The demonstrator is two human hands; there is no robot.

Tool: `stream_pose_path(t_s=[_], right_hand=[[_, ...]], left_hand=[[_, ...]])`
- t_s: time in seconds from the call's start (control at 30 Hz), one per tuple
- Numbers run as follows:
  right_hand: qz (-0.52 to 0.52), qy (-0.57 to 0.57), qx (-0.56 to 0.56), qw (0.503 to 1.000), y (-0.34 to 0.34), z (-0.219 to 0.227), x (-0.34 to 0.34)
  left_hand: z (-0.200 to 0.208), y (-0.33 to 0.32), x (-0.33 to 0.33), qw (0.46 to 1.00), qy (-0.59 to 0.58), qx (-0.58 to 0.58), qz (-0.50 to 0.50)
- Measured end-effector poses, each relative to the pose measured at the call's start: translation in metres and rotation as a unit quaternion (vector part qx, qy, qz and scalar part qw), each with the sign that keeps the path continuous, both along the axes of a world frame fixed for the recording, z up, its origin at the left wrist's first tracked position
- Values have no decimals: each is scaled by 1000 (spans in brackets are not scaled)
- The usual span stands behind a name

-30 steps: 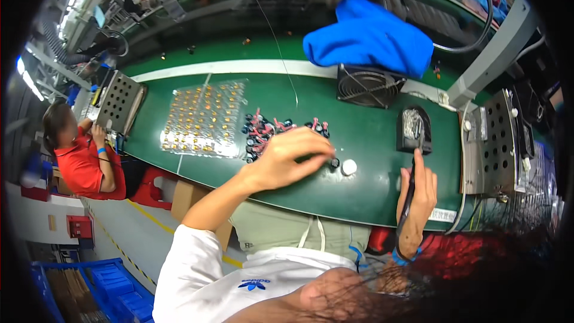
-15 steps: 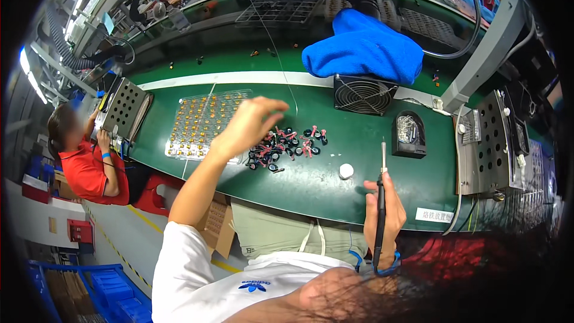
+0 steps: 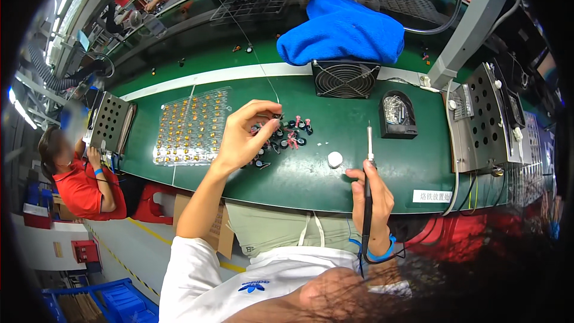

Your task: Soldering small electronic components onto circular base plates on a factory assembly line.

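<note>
A cluster of small black and pink electronic components (image 3: pixel 286 136) is lying on the green workbench (image 3: pixel 311 173), spread roughly left to right beneath and just right of the left hand (image 3: pixel 245 137). That hand is pinching its fingertips (image 3: pixel 272 110) narrowly over the cluster's upper left edge, apparently on a thin solder wire (image 3: pixel 263 66) running up and away. The right hand (image 3: pixel 373 197) is gripping a soldering iron (image 3: pixel 368 179) firmly, long axis nearly upright in the picture, tip pointing away from the person; the cluster is lying to its upper left, nearer the left hand. A white round cap (image 3: pixel 335 159) is resting between them. Farther out are sitting a clear component tray (image 3: pixel 191 125), a small fan (image 3: pixel 345 78), a blue cloth (image 3: pixel 344 30) and an iron stand (image 3: pixel 397 112).
</note>
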State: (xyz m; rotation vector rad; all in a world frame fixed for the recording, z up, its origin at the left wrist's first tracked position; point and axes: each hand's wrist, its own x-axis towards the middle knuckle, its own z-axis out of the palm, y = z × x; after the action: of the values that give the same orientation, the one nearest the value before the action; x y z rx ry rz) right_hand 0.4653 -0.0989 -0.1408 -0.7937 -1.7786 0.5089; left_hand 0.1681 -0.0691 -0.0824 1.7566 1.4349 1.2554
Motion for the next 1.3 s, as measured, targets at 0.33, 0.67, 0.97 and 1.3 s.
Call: stream_pose_path(t_s=[0.33, 0.67, 0.97, 1.3], right_hand=[[9, 24, -39, 999, -5, -2, -3], [15, -32, -1, 999, 0, 5, -4], [38, -105, 19, 994, 4, 9, -20], [16, -113, -24, 993, -5, 10, -16]], left_hand=[[-12, -13, 48, 998, -13, 67, -11], [-31, -16, 75, 959, 150, 227, -83], [-20, -26, 69, 945, 191, 236, -121], [6, -30, -73, 931, 321, 142, 97]])
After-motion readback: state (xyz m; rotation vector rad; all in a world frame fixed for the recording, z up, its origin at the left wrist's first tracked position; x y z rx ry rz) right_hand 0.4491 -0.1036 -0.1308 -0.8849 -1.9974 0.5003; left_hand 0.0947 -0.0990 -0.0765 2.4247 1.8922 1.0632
